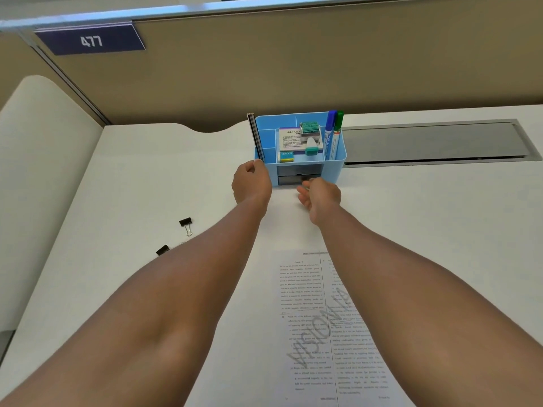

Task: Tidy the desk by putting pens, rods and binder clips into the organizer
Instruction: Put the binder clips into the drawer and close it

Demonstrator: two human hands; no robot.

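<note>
A blue organizer stands at the back of the white desk. Dark rods stand upright in its left compartment, and a blue marker and a green marker in its right one. My left hand is closed around the organizer's front left corner. The fingertips of my right hand are at the lower grey drawer; whether they pinch its pull is hidden. Two black binder clips lie on the desk to the left, the nearer one partly behind my forearm.
The organizer's middle holds a small box, an eraser and a teal roller stamp. A printed sheet lies between my forearms. A grey cable hatch is set into the desk at the right. A beige partition rises behind.
</note>
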